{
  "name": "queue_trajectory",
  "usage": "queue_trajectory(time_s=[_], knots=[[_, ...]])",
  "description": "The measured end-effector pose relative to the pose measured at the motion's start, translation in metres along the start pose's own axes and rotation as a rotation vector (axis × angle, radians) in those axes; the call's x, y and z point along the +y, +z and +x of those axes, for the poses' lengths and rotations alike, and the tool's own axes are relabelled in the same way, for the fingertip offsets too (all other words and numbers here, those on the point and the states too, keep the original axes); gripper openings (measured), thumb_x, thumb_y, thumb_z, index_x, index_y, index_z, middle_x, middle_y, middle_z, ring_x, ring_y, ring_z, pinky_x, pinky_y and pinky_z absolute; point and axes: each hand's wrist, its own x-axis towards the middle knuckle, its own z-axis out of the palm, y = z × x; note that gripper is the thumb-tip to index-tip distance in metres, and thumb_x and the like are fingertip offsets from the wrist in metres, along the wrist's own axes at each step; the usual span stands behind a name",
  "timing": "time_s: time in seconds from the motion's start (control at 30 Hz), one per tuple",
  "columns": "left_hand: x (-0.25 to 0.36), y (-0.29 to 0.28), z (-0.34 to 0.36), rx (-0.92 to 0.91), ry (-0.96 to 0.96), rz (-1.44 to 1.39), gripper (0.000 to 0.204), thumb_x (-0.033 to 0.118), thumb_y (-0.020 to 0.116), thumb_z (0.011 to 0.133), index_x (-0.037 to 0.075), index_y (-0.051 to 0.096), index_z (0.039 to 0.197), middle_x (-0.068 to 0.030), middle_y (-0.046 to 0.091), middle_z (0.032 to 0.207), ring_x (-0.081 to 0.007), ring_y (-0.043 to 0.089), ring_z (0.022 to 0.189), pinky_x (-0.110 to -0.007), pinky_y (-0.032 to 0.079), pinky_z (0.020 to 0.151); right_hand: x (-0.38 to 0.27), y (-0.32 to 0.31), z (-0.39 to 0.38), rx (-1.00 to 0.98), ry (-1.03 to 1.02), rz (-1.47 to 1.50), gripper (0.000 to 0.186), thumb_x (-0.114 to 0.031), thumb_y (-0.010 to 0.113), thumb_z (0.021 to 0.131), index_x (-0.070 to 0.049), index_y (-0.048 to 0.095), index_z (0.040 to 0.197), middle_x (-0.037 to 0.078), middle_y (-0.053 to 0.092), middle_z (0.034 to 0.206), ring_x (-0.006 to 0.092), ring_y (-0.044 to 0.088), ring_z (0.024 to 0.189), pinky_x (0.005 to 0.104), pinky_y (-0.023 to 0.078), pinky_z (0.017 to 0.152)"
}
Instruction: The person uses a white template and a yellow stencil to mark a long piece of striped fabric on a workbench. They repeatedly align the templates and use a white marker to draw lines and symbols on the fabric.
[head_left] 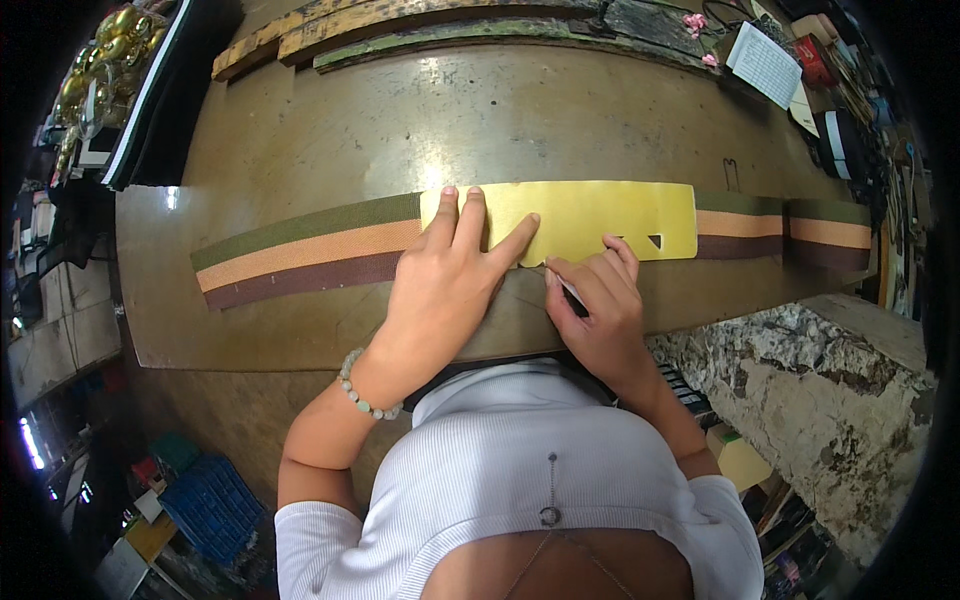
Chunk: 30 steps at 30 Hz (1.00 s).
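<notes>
A yellow rectangular template (610, 205) with small triangular cutouts lies across a long webbing strap (300, 250) striped green, tan and brown. My left hand (445, 280) presses on the template's left part, fingers spread and flat. My right hand (600, 300) is at the template's lower edge, right of my left, its fingers curled round a slim object, partly hidden, that looks like a pen (571, 294). On the far right, another striped strap section (828, 235) continues past a narrow gap or fold.
Worn wooden boards (420, 30) line the table's back. A paper pad (763, 66) and pink flowers (695, 24) sit back right, gold ornaments (110, 55) back left. A bent wire (731, 172) lies behind the strap. A blue crate (210, 505) stands below left, a mottled block (800, 400) right.
</notes>
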Motion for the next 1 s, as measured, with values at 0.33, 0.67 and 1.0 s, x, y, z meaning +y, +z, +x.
queue_trajectory(time_s=[0.33, 0.67, 1.0], knots=[[-0.004, -0.004, 0.002, 0.024, 0.012, 0.0, 0.057, 0.019, 0.074, 0.076, 0.026, 0.063, 0.131, -0.0175, 0.058, 0.122, -0.0354, 0.057, 0.115, -0.038, 0.055, 0.085, -0.003, 0.007, 0.004, -0.041, -0.057, 0.138, 0.016, -0.003, 0.072, 0.081, -0.002, 0.07, 0.097, 0.009, 0.055, 0.079, 0.0259, 0.059, 0.079, 0.0524, 0.042, 0.108], [0.007, -0.002, 0.012, 0.089, 0.021, -0.023, 0.034, 0.017, 0.069, 0.078, 0.01, 0.07, 0.111, -0.0155, 0.058, 0.112, -0.032, 0.058, 0.111, -0.036, 0.055, 0.079, 0.017, -0.033, 0.005, 0.053, 0.161, 0.08, 0.013, -0.002, 0.073, 0.08, -0.003, 0.071, 0.093, 0.013, 0.067, 0.089, 0.0322, 0.063, 0.087, 0.0431, 0.052, 0.094], [0.051, 0.024, 0.04, 0.084, 0.052, 0.185, 0.037, 0.013, 0.061, 0.086, 0.008, 0.064, 0.122, -0.0175, 0.054, 0.107, -0.0434, 0.065, 0.1, -0.034, 0.061, 0.07, 0.037, -0.035, 0.002, 0.04, 0.008, -0.087, 0.018, -0.001, 0.072, 0.081, -0.001, 0.068, 0.099, 0.014, 0.066, 0.091, 0.035, 0.063, 0.088, 0.0453, 0.051, 0.094]])
